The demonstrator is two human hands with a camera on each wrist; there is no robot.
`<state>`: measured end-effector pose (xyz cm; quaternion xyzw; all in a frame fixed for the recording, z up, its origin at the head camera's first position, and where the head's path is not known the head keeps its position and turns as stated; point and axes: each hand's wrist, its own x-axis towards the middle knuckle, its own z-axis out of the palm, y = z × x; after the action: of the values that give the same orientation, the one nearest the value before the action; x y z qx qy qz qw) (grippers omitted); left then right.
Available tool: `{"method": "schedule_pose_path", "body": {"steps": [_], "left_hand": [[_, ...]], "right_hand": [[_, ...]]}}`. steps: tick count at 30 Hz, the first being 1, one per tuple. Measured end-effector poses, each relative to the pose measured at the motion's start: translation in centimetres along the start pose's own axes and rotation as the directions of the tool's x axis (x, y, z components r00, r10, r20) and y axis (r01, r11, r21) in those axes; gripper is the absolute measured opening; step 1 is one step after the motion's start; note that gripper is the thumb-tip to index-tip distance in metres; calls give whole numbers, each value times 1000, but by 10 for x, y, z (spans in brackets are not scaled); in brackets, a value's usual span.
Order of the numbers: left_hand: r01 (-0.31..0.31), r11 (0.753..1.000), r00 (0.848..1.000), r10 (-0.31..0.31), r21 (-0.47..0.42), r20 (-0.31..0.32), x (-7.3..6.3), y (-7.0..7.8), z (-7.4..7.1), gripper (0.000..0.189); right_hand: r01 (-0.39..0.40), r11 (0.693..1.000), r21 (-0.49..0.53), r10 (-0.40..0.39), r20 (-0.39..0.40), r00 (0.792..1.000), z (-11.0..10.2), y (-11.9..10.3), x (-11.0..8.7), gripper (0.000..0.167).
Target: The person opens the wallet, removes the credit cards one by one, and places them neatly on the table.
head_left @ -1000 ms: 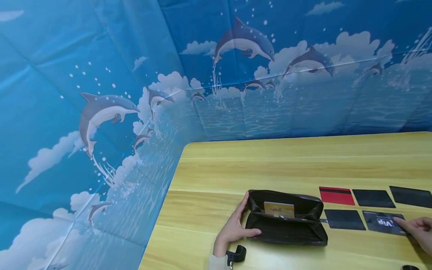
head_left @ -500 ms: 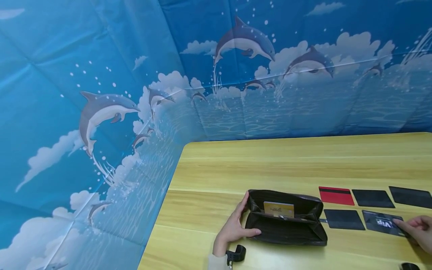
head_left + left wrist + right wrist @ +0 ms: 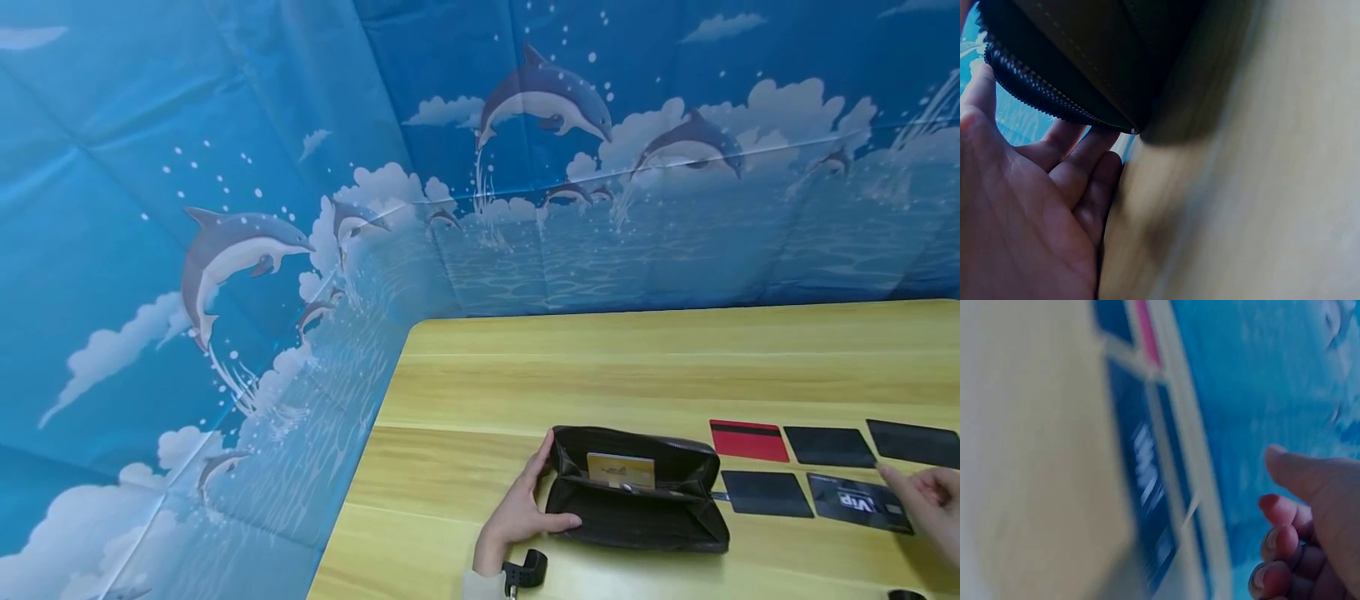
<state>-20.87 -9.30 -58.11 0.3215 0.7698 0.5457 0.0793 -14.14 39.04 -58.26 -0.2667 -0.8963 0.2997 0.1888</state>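
My left hand grips the left end of a dark brown zip wallet, thumb on its front flap and fingers behind. In the left wrist view the fingers curl against the wallet's zipped edge. The wallet gapes, and a gold card stands up in its inside pocket. My right hand, loosely curled with nothing in it, hovers at the right end of a dark card marked VIP. The right wrist view, blurred, shows this hand apart from the VIP card.
Right of the wallet lie a red card with a black stripe and several dark cards, among them one beside the wallet and one behind. The pale wooden table meets a blue dolphin-print sheet at its back and left.
My right hand has let go of the VIP card and lifted off it, so its right end now shows. The left hand still holds the wallet in place.
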Motion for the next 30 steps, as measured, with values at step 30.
{"method": "schedule_pose_path", "body": {"steps": [30], "left_hand": [[40,999,999,-40,11,-1,3,0,1,116]], "right_hand": [[626,629,461,-777,389,495,26,-216,-63,5]]}}
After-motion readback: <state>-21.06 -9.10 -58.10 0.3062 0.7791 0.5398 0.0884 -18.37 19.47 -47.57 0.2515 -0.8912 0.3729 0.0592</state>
